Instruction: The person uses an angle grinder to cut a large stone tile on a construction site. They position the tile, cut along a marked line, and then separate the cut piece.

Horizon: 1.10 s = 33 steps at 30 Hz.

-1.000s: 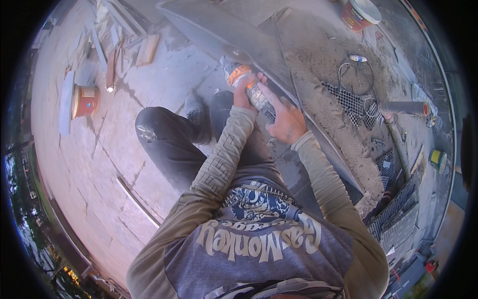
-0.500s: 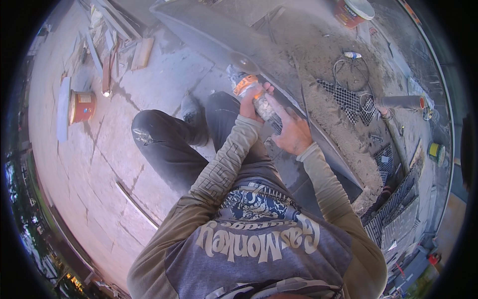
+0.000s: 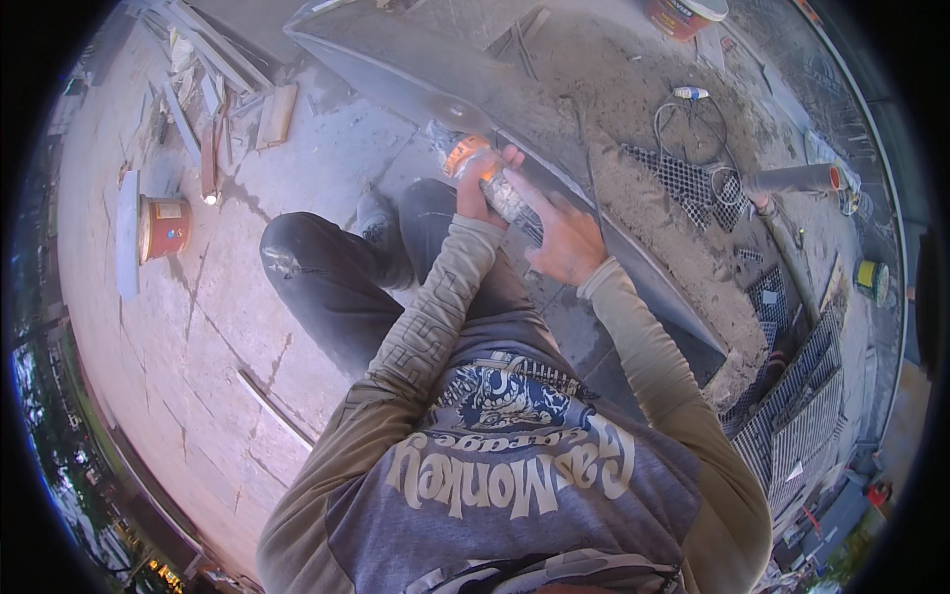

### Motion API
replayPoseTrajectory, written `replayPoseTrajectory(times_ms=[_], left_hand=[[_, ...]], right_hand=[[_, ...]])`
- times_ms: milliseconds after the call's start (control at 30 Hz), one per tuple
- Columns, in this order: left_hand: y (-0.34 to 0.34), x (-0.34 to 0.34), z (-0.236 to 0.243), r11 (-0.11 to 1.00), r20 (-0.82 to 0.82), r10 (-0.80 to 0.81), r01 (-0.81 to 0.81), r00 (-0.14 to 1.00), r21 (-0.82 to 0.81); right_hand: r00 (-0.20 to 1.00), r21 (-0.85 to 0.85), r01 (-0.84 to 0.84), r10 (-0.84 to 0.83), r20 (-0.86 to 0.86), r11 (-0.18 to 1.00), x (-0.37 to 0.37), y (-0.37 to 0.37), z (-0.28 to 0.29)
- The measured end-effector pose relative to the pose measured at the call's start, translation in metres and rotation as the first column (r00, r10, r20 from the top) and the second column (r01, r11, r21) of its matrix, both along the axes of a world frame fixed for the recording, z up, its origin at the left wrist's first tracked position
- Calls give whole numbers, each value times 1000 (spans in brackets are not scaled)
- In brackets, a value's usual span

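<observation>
Both my hands are on a dusty angle grinder (image 3: 513, 205) with an orange front part, tilted over the edge of a long grey metal trough (image 3: 658, 297). My left hand (image 3: 479, 190) wraps round it just behind the orange part. Around the rear of the body closes my right hand (image 3: 571, 240), its index finger lying along the tool. A blurred round patch shows at the grinder's front, against the trough's side; the exact contact is hard to make out. My bent knees are beside the trough on its left.
Sand and black grid mesh (image 3: 683, 188) lie right of the trough's edge, with a looped cable (image 3: 658, 124) and a grey pipe (image 3: 797, 178). A red bucket (image 3: 164, 228) stands at left. Timber offcuts (image 3: 203, 59) are piled at the far left; another bucket (image 3: 685, 15) stands at the far right.
The grinder and both hands appear slightly farther left and up, while the whole view has shifted a little. Both hands keep their hold.
</observation>
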State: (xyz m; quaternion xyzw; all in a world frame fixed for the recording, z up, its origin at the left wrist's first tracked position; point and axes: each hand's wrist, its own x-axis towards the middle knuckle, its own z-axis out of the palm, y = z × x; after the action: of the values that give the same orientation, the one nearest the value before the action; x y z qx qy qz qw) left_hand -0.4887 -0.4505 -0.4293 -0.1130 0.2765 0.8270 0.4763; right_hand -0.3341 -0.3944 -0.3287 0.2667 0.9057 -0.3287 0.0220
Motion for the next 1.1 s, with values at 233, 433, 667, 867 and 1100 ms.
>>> replayPoseTrajectory(times_ms=[233,433,667,867,1100], left_hand=[[-3,22,4,999,42,-32,32,999,-7],[-1,33,1,999,51,-48,48,998,9],[-2,40,5,999,66,-32,33,997,-22],[0,46,2,998,74,-58,58,996,4],[-1,53,10,997,99,-69,72,993,-28]], right_hand=[[999,11,10,-10,52,1000,19,-3,7],[999,-25,20,-19,45,999,30,-1,8],[996,-38,23,-20,81,999,34,0,8],[993,-53,27,-20,115,998,40,2,15],[992,-53,31,-24,122,998,44,2,17]])
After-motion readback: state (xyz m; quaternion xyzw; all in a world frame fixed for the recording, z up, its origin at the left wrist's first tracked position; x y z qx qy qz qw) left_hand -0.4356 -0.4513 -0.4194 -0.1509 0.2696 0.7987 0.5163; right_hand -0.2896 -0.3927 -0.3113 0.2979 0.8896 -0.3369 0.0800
